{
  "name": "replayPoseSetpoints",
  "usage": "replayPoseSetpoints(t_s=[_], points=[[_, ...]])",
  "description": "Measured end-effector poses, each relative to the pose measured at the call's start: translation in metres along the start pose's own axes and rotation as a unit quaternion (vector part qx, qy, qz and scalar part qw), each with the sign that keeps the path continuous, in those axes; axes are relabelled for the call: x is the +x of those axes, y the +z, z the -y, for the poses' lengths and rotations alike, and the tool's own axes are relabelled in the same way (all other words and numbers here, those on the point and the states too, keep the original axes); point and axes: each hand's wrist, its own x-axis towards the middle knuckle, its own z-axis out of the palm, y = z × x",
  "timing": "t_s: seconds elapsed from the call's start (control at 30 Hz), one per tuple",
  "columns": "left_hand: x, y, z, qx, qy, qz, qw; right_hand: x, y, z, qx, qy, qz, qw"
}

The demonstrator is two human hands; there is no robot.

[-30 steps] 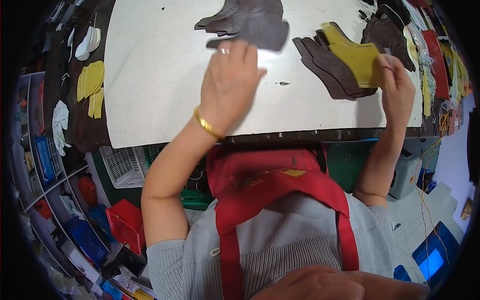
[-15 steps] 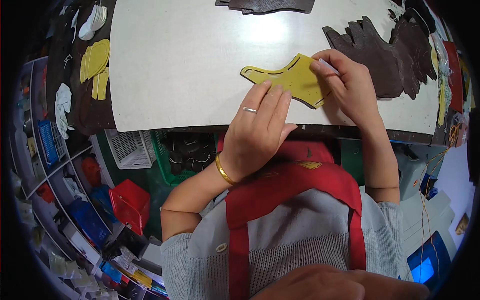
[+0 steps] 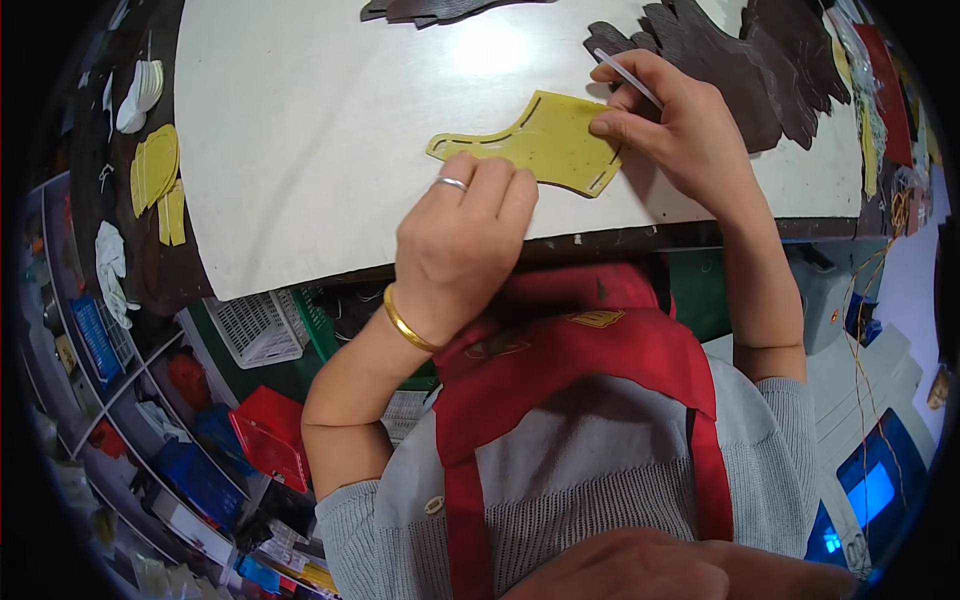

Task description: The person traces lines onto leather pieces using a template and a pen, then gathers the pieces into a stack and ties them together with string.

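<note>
A flat yellow pattern template (image 3: 560, 135) with narrow slots lies on the white work board (image 3: 330, 140). Dark material shows through the slots and along its near edge. My left hand (image 3: 460, 230), with a ring and a gold bangle at the wrist, has its fingers bent over the template's near left edge; the fingertips are partly hidden. At the template's right end, my right hand (image 3: 690, 125) has its thumb by the edge. A slim white pen-like stick (image 3: 628, 77) is held in that same hand, pointing up and left.
Dark brown leather pieces (image 3: 740, 75) lie at the right, and another leather stack (image 3: 450, 10) at the far edge. Yellow templates (image 3: 155, 170) and a white glove (image 3: 112, 265) rest left of the board. Below stand a white basket (image 3: 255, 330) and a red bin (image 3: 270, 435).
The left hand has gone from flat, stretched fingers to bent ones on the template's edge. In the right hand, the white stick now points up and left. The whole view has shifted slightly.
</note>
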Motion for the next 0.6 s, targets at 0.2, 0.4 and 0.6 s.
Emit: replayPoseSetpoints(t_s=[0.2,0.4,0.6], points=[[0.007,-0.012,-0.003,-0.006,0.043,0.027,0.999,-0.010,0.006,-0.002,-0.157,-0.108,-0.077,0.979],[0.000,0.000,-0.018,-0.022,0.049,-0.021,0.998,0.018,-0.016,0.016,-0.205,-0.267,-0.138,0.932],[-0.004,0.007,-0.025,-0.039,0.037,-0.055,0.997,0.044,0.039,0.055,0.018,-0.225,0.107,0.968]])
